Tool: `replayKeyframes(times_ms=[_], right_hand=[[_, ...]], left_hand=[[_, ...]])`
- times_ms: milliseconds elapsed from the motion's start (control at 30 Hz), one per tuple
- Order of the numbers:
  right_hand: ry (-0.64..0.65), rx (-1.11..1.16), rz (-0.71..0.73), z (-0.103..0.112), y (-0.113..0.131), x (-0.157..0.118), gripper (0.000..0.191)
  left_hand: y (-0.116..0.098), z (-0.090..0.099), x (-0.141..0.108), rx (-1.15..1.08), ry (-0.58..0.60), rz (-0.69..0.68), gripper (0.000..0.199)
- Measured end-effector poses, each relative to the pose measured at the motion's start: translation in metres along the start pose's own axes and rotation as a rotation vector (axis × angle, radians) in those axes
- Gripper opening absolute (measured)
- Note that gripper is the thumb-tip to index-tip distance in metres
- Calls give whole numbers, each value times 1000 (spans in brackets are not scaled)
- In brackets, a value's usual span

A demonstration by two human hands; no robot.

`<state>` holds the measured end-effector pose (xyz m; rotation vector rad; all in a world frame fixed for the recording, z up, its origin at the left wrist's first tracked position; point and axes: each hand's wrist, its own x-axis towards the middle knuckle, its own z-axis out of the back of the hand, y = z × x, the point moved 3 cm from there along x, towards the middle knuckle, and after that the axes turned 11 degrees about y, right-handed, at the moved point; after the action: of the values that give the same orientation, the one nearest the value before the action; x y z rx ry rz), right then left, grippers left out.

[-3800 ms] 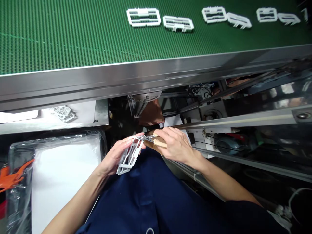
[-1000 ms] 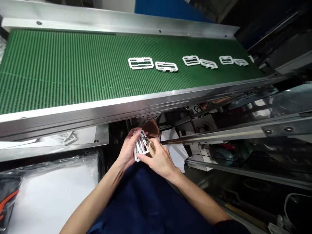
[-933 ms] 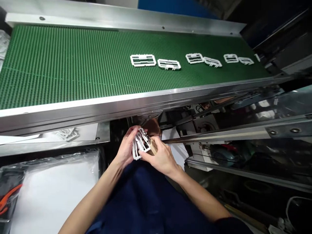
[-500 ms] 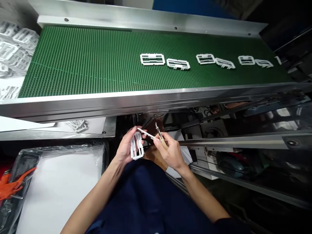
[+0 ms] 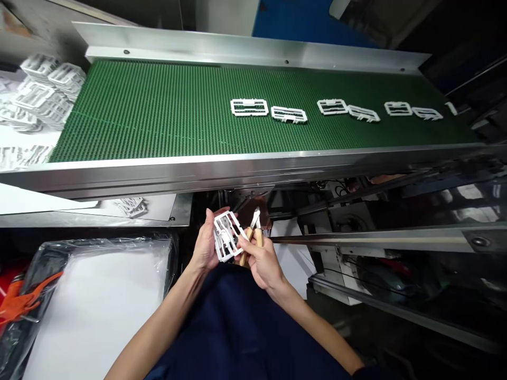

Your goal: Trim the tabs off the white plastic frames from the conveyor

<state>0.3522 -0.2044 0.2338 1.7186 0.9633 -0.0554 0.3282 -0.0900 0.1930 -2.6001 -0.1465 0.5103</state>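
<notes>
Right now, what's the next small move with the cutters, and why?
Probably bring the tips of the cutters onto the frame's edge. The left hand holds the white plastic frame up, and the right hand grips the wood-handled cutters just beside it, tips not yet on it.

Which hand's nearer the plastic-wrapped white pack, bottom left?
Left. The left hand, holding a white plastic frame, is just right of the plastic-wrapped white pack. The right hand, gripping wood-handled cutters, is farther right, past the frame.
</notes>
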Motion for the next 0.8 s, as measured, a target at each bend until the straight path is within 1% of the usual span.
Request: replayKeyframes(times_ms=[67, 133, 233, 367, 433, 500, 533, 567, 600, 667, 733, 800], right_hand=[[-32, 0, -34, -6, -3, -1, 31], [-51, -42, -45, -9, -2, -2, 32], [-45, -104, -56, -10, -1, -2, 32], [-25, -167, -62, -12, -8, 2, 32], [12, -265, -90, -12, -10, 3, 31], [70, -485, -113, -13, -3, 1, 28], [92, -627, -91, -12, 6, -2, 26], [105, -768, -39, -12, 18, -5, 25], [111, -895, 38, -13, 35, -9, 23], [110, -1074, 229, -17, 76, -16, 19], [84, -1203, 414, -25, 123, -14, 15], [-3, -1343, 594, -36, 171, 3, 14]], left_hand=[[-2, 0, -1, -11, -6, -19, 47], [-3, 0, -1, -30, -14, -11, 45], [-5, 0, -3, -79, 7, 3, 44], [-6, 0, -8, -126, 19, -25, 47], [-7, 2, -10, -139, 10, -10, 45], [-9, 8, -11, -155, -19, 14, 38], [-11, 13, -13, -164, -47, 21, 35], [-12, 19, -15, -174, -79, 22, 33], [-13, 25, -17, -180, -117, 23, 32], [-11, 40, -25, -160, -176, 60, 32], [-1, 50, -36, -121, -161, 159, 33], [13, 53, -47, -105, -89, 288, 29]])
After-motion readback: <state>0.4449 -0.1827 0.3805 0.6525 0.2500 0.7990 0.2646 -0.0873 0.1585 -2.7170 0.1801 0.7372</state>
